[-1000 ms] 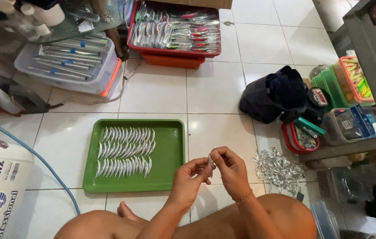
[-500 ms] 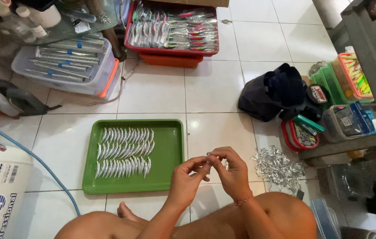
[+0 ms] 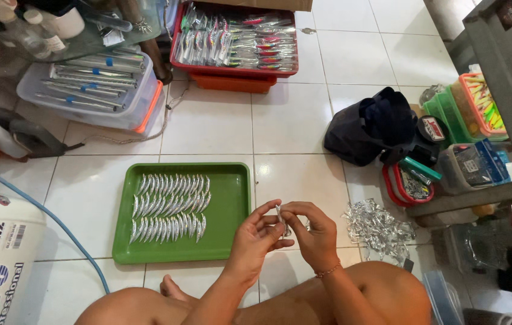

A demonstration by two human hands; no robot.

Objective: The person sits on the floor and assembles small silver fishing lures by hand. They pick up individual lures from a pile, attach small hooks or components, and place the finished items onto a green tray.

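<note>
Hands: left hand [image 3: 255, 236] and right hand [image 3: 311, 232] pinch one small silver fish-shaped metal lure [image 3: 279, 215] between fingertips, above the white tiled floor [image 3: 304, 174]
Change: hands sit slightly lower and closer together than half a second ago
Left: green plastic tray [image 3: 232, 210] with rows of silver lures, unmoved
Right: heap of clear crumpled wrappers [image 3: 376, 227]
Far: red plastic crate of packaged lures [image 3: 235, 71], unchanged

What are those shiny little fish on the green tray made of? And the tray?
The little fish look like metal or foil-covered lures: they are silvery and glint. The green tray looks like smooth plastic, with an even colour and a moulded rim. The left hand and right hand hold one similar piece.
</note>
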